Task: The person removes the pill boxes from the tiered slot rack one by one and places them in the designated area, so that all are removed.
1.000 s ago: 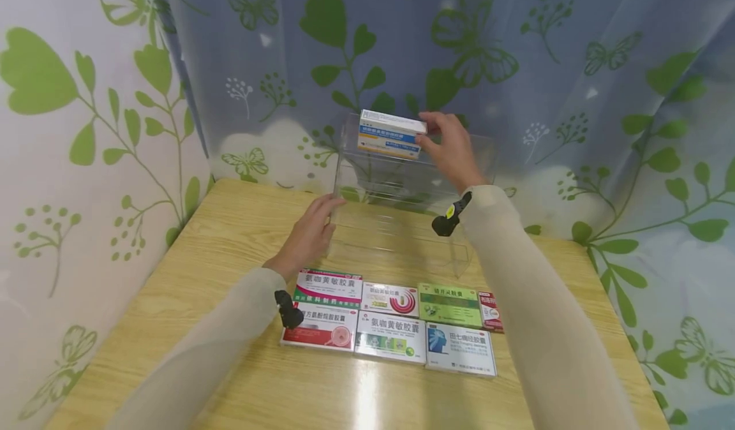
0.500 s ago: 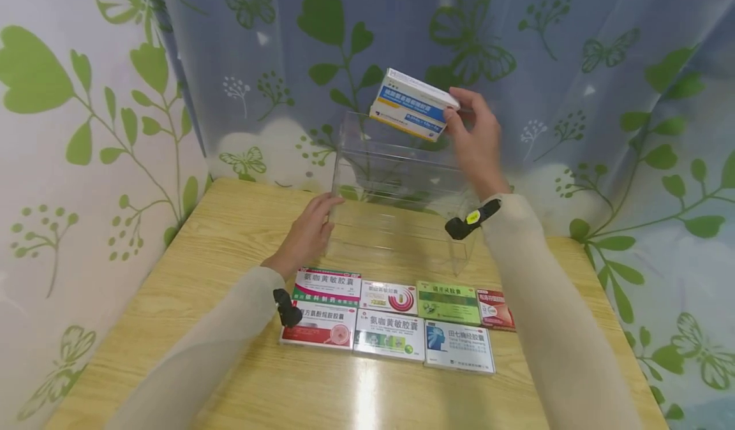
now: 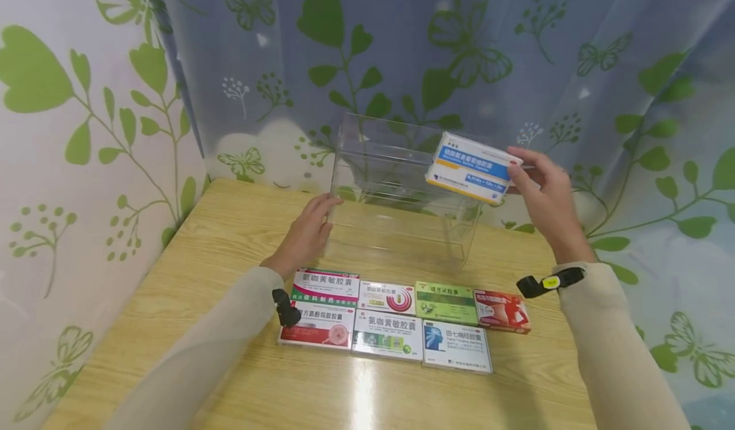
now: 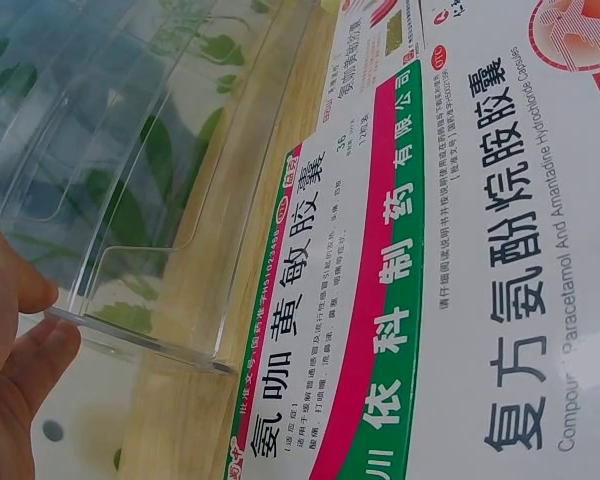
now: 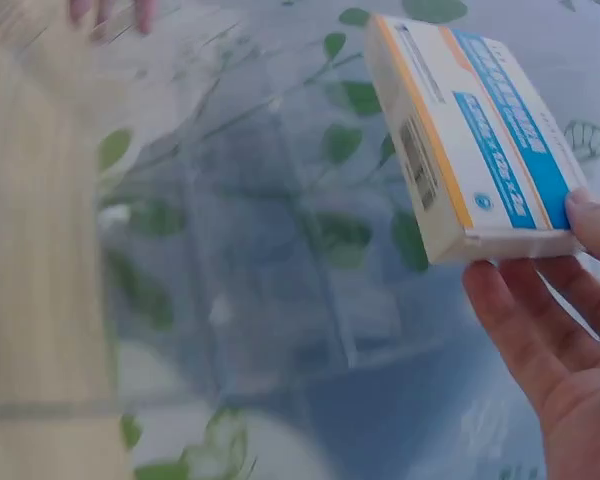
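Observation:
My right hand (image 3: 548,203) pinches one end of a white, blue and orange medicine box (image 3: 473,168), thumb on its printed face. The box is tilted, in the air in front of the upper right part of a clear acrylic tiered rack (image 3: 396,155). In the right wrist view the fingers (image 5: 525,325) lie beneath the same medicine box (image 5: 475,140). At the rack's left side, my left hand (image 3: 304,235) grips the edge of the side panel. The left wrist view has its thumb and finger on either side of that clear edge (image 4: 145,340).
Several medicine boxes lie flat in two rows before the rack, among them a green box (image 3: 446,302), a red box (image 3: 501,311) and a white box with a blue head picture (image 3: 457,347). The wooden table (image 3: 230,226) meets a leaf-patterned curtain (image 3: 258,98) behind.
The right hand has lifted the medicine box off the rack's upper left, then carried it rightward and down. The left hand stays at the rack's edge. The red box is now fully uncovered.

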Demonstrator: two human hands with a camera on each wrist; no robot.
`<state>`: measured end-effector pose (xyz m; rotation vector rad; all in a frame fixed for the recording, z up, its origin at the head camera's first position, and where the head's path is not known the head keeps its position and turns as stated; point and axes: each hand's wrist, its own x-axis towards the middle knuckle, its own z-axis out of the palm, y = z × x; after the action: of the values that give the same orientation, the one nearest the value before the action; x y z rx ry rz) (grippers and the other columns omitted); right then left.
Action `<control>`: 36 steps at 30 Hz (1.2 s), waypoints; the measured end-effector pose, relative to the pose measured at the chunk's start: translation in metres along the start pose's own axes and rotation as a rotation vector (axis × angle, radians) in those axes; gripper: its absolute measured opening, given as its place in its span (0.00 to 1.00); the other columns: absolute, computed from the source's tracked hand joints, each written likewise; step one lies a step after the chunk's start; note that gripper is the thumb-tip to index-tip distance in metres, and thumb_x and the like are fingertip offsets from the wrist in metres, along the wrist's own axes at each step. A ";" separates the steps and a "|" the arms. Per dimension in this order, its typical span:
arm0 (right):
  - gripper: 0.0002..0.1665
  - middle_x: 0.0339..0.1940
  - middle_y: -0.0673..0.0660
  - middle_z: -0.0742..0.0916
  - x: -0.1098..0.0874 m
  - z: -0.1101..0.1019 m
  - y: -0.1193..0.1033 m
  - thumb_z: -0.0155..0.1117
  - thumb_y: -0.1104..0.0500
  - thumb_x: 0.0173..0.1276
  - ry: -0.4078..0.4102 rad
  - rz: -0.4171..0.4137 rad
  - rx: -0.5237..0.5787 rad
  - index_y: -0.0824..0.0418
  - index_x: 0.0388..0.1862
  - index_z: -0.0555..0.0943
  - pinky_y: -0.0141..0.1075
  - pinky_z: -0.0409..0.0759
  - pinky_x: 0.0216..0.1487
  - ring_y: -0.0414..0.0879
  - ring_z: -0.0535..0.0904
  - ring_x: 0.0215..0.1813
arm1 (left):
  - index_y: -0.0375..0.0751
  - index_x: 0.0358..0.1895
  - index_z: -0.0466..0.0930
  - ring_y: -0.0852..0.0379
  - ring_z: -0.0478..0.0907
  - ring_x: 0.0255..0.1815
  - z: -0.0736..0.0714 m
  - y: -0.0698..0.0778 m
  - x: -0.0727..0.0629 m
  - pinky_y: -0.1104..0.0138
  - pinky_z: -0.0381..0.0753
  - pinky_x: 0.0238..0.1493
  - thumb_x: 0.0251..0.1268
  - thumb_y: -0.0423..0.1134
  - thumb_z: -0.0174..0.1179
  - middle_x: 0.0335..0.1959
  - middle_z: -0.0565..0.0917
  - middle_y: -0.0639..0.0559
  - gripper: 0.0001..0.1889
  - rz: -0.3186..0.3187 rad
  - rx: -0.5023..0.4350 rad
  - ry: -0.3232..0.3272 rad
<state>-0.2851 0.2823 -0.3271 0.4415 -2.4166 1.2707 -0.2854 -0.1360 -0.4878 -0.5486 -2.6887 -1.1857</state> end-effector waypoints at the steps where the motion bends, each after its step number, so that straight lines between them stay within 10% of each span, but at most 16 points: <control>1: 0.26 0.54 0.37 0.82 -0.009 -0.005 0.006 0.59 0.55 0.88 -0.021 0.014 -0.015 0.61 0.78 0.77 0.20 0.86 0.47 0.28 0.85 0.49 | 0.45 0.83 0.65 0.35 0.67 0.83 0.000 0.000 0.000 0.37 0.73 0.78 0.87 0.29 0.52 0.87 0.60 0.39 0.27 0.000 -0.001 0.000; 12: 0.28 0.49 0.35 0.84 -0.111 -0.058 0.066 0.57 0.53 0.89 -0.270 0.206 -0.151 0.63 0.80 0.74 0.25 0.88 0.44 0.29 0.88 0.43 | 0.47 0.84 0.65 0.35 0.66 0.84 0.001 -0.001 -0.002 0.38 0.73 0.79 0.87 0.29 0.52 0.87 0.59 0.40 0.28 -0.015 -0.003 -0.010; 25: 0.38 0.55 0.23 0.82 -0.200 -0.092 0.119 0.52 0.46 0.91 -0.464 0.568 0.003 0.71 0.84 0.66 0.38 0.92 0.49 0.36 0.91 0.51 | 0.47 0.84 0.65 0.34 0.68 0.82 -0.001 0.001 0.000 0.38 0.74 0.78 0.87 0.30 0.52 0.87 0.60 0.39 0.28 -0.028 -0.004 -0.009; 36: 0.40 0.80 0.76 0.73 -0.231 -0.095 0.144 0.50 0.43 0.91 -0.538 0.720 -0.021 0.69 0.86 0.63 0.36 0.91 0.50 0.35 0.85 0.51 | 0.45 0.84 0.65 0.34 0.68 0.82 0.000 0.002 0.001 0.38 0.75 0.77 0.87 0.28 0.51 0.87 0.60 0.38 0.28 -0.010 0.001 -0.004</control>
<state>-0.1277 0.4629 -0.4870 -0.1534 -3.2128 1.5388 -0.2851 -0.1343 -0.4862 -0.5384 -2.6983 -1.1876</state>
